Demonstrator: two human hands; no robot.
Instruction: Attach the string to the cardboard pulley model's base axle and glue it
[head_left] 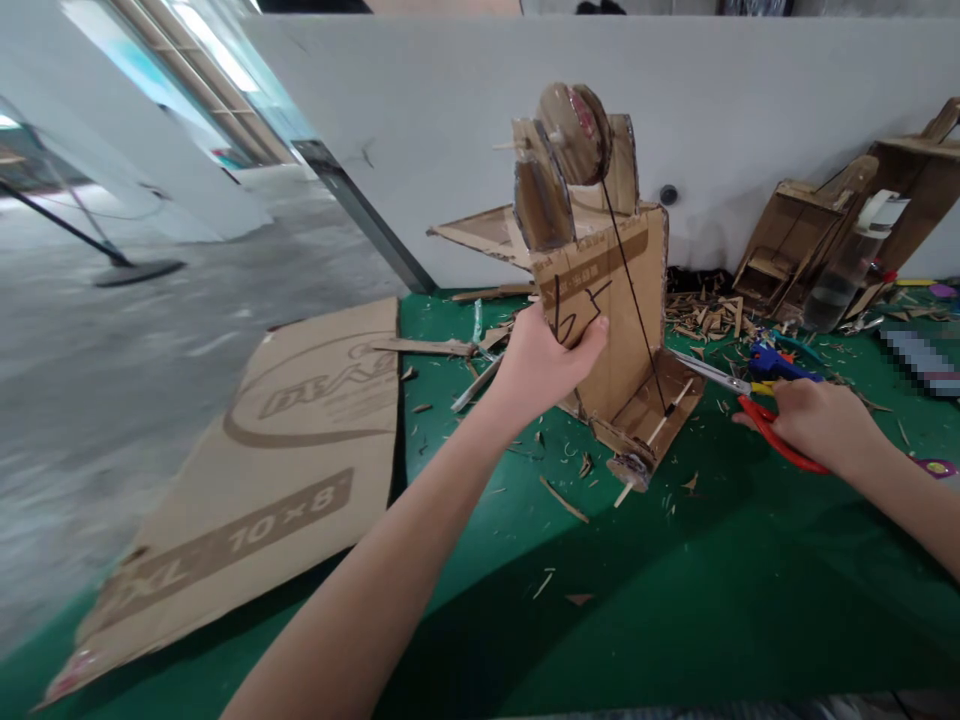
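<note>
My left hand [551,355] grips the near side of a handmade cardboard model [600,340], its thumb on the inked panel. The model has a round cardboard wheel [574,135] on top, from which a black cord [631,275] runs down to a thin wooden stick [671,412] across the lower tray. In my right hand [817,425] is a pair of scissors [772,435] with red and yellow handles. Their metal blades point left and reach the right edge of the model's base; whether they touch it I cannot tell.
A large flat cardboard sheet [300,430] overhangs the left edge of the green table [600,620]. Cardboard scraps [705,315] lie heaped at the back. Behind my right hand are a blue tool [780,362], a clear bottle [844,265], a phone-like pixelated object [922,357] and another cardboard build [795,240].
</note>
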